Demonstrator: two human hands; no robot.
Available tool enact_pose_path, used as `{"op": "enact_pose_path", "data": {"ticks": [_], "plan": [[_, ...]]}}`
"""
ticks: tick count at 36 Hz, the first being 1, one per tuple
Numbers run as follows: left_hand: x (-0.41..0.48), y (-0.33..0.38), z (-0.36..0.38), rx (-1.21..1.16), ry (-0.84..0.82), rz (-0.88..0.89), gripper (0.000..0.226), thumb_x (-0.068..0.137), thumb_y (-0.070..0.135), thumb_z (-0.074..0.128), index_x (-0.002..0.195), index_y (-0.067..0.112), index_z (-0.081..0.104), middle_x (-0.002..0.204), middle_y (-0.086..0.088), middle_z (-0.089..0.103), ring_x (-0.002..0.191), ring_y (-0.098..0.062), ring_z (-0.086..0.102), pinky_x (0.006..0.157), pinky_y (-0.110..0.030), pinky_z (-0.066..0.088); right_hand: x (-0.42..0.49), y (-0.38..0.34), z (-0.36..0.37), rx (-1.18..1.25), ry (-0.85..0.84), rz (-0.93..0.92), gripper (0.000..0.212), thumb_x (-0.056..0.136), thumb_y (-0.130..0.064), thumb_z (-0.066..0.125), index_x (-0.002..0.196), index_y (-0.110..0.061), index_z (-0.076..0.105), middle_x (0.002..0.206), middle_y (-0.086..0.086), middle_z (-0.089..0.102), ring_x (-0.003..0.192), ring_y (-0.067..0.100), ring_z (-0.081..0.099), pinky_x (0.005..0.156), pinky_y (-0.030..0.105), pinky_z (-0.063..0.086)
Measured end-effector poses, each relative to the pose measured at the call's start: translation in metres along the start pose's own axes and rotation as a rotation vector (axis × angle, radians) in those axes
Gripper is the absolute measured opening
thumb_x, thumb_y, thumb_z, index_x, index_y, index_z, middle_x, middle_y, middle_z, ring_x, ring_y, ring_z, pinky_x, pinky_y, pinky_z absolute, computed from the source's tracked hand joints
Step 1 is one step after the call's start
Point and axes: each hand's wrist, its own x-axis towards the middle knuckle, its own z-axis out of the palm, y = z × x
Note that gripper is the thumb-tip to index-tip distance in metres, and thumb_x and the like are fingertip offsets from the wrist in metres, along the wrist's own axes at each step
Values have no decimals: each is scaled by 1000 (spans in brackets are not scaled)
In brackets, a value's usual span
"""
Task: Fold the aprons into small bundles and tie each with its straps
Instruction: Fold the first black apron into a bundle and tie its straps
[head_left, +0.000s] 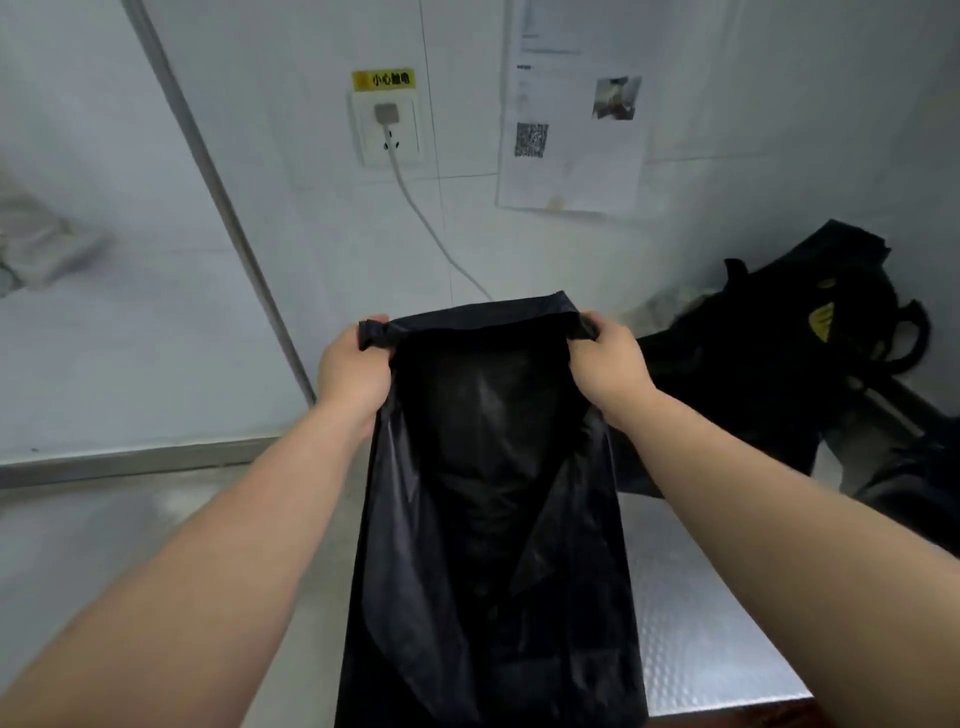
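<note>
A black apron (488, 493) hangs lengthwise in front of me, folded into a long narrow strip that reaches down past the bottom of the view. My left hand (353, 369) grips its top left corner and my right hand (610, 358) grips its top right corner, stretching the upper edge level between them. A pile of other black aprons (779, 353), one showing a yellow logo, lies heaped at the right against the wall. No straps can be told apart on the held apron.
A steel table (696, 613) with a dimpled surface lies under the apron, its front edge at the lower right. The tiled wall behind carries a socket with a white cable (421, 208) and a taped paper notice (571, 130).
</note>
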Motion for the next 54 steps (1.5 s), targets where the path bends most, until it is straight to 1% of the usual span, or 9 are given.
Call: {"op": "enact_pose_path", "data": {"ticks": [5,9,12,15,24,36,41,47,54], "plan": [[85,16,30,-32,-5,40,38,84,4,53,121,8,60,126,-21,57,103,-23,60,97,-38,46,85,-16,7,48,-35,-52,31,92,-8,48,121,-18,54,112,4,61,112,22,55,95,30,44],[121,31,41,101,-96,97,69,95,13,54,151,17,14,146,-3,37,128,-14,40,110,-26,31,138,-28,15,-88,-187,-94,85,89,-16,59,152,-14,1,150,3,34,135,20,36,103,17,27],[125,1,37,278,-151,-12,86,92,24,60,151,20,-4,147,3,33,128,-9,36,101,-20,32,151,-6,33,-270,-284,16,103,84,-16,64,148,-16,-17,149,10,31,133,28,36,108,32,33],[109,-43,28,361,-138,-68,70,93,19,56,151,21,15,137,1,43,124,-10,41,92,-18,32,136,30,48,-412,-292,62,98,82,-24,64,151,-18,-5,149,15,27,133,36,33,110,45,33],[48,-143,4,522,-355,-339,50,91,20,60,139,17,44,138,-7,48,123,-20,49,97,-26,40,53,101,86,-410,-525,260,53,95,-22,52,144,-12,34,140,10,47,126,23,46,97,21,35],[-11,-209,-37,1223,-693,61,58,92,47,49,145,42,26,158,6,9,142,-22,13,114,-41,21,-55,149,113,-590,-616,380,63,92,-27,59,147,-21,29,151,5,23,131,24,37,104,27,36],[-21,-205,-59,1319,-637,150,43,88,51,51,130,45,49,145,13,36,134,-16,24,103,-34,24,-88,154,126,-558,-552,463,51,93,-28,57,139,-16,41,133,7,50,115,22,52,88,24,43],[-24,-209,-71,1213,-605,131,27,87,44,55,93,26,74,116,12,58,109,-15,50,90,-30,42,-100,153,128,-569,-410,482,31,90,-30,58,116,-14,60,113,8,64,107,25,59,81,21,40],[-18,-201,-38,681,-472,-239,53,94,36,52,140,14,39,130,-1,55,114,-19,53,92,-26,40,-64,150,105,-508,-113,489,40,93,-25,51,130,-10,46,125,13,56,116,31,51,90,29,39]]}}
